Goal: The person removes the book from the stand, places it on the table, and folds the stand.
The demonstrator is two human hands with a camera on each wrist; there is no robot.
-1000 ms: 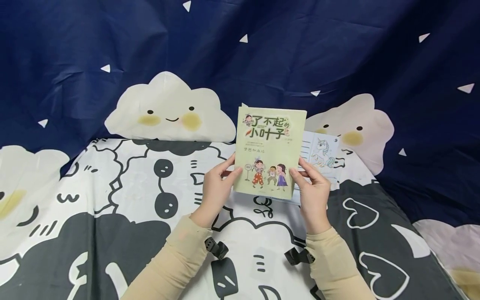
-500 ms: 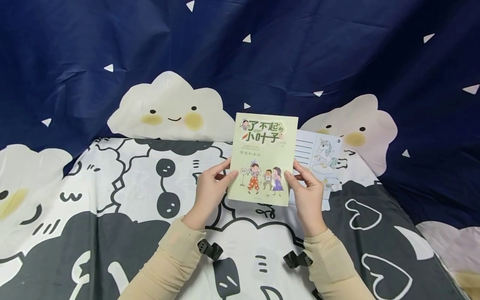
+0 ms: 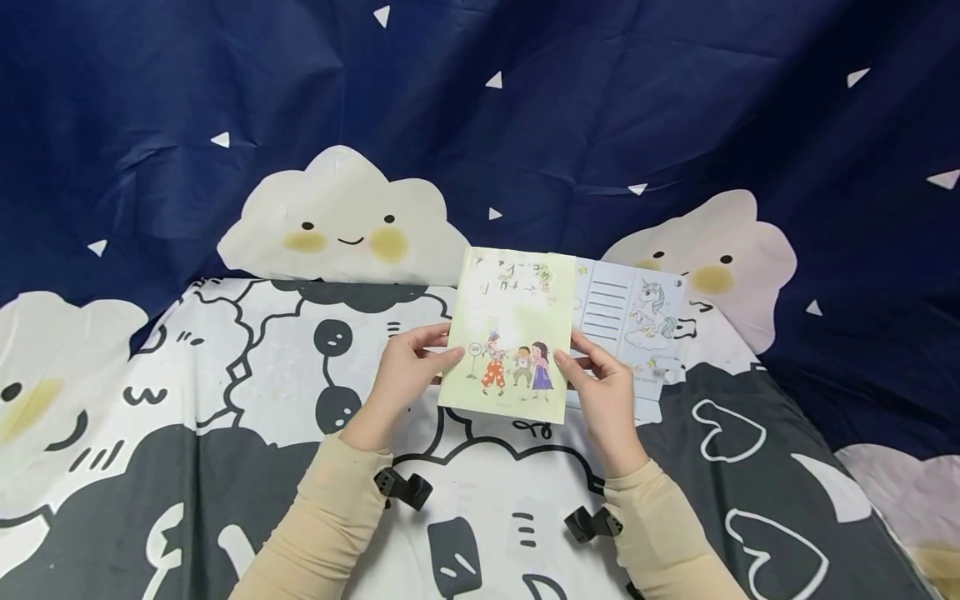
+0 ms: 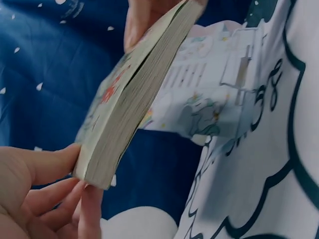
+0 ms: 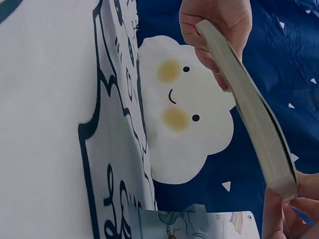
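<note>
Both hands hold a thick paperback book (image 3: pixel 506 333) with a pale green cover and cartoon children, raised above the cloth. My left hand (image 3: pixel 408 371) pinches its left edge, thumb on the front cover and fingers behind. The right hand (image 3: pixel 603 392) grips the opposite edge the same way. Glare washes out the title at the top of the cover. In the left wrist view, the book (image 4: pixel 129 104) shows its page edges, closed and tilted. Behind it stands a pale blue unicorn-printed stand (image 3: pixel 652 317), partly hidden by the book and right hand.
A white and dark grey patterned cloth (image 3: pixel 480 483) covers the table. Behind it hangs a navy curtain (image 3: pixel 420 100) printed with clouds and small triangles. The unicorn stand is close to the right hand, near the table's back edge.
The book has moved left and down toward me, with both hands still holding it, uncovering more of the unicorn stand. Its cover now catches glare over the title.
</note>
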